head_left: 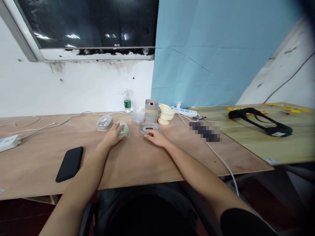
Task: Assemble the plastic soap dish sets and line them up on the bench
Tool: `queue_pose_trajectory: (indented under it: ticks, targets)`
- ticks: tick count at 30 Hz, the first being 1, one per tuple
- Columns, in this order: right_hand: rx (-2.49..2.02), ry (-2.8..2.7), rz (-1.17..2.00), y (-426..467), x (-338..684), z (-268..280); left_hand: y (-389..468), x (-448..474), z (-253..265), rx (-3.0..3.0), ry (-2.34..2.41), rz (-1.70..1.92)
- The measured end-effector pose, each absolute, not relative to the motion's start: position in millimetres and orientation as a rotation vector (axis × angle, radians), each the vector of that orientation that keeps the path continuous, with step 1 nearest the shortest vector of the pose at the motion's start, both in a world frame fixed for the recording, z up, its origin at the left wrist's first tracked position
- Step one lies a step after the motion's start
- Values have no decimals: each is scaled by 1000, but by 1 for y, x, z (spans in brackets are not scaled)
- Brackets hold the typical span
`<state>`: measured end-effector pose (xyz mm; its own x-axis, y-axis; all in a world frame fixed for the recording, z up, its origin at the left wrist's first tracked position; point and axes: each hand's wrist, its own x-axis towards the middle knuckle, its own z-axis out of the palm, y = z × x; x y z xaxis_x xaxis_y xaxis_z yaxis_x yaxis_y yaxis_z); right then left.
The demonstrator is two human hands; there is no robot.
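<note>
My left hand [113, 134] lies over a small pale green rounded container [124, 128] with a clear top, its thumb along the near side and its fingers across the top. Just left of it sits a similar grey container [104, 124], also with a clear top. My right hand [157, 137] has its fingers curled together at the near rim of a shallow grey tray-like piece [145, 125] with an opening in it. Behind that piece stands a stack of grey, tan and green open frames [151, 114], beside a pile of cream-coloured lids [166, 114] and some clear plastic covers [138, 115].
A water bottle [127, 103] stands by the wall. A black phone [70, 164] lies front left, near a white power strip [10, 142]. Another power strip [185, 112] is at the back right. Cables cross the table [137, 167]. A black strap-like headset [261, 121] rests far right.
</note>
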<state>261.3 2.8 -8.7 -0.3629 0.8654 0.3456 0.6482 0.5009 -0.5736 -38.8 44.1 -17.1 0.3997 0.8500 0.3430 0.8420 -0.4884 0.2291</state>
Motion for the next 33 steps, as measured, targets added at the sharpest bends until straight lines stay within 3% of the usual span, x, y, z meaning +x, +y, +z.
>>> queue_pose_trajectory:
  ticks: [12, 25, 33]
  targets:
    - [-1251, -2124, 471, 5, 261, -12, 30, -25, -10, 2472, 1896, 407]
    - [-1259, -2123, 463, 3, 260, -11, 48, -32, -16, 2571, 1855, 461]
    - [-1233, -2128, 460, 4, 261, -12, 47, -48, -17, 2553, 2109, 613]
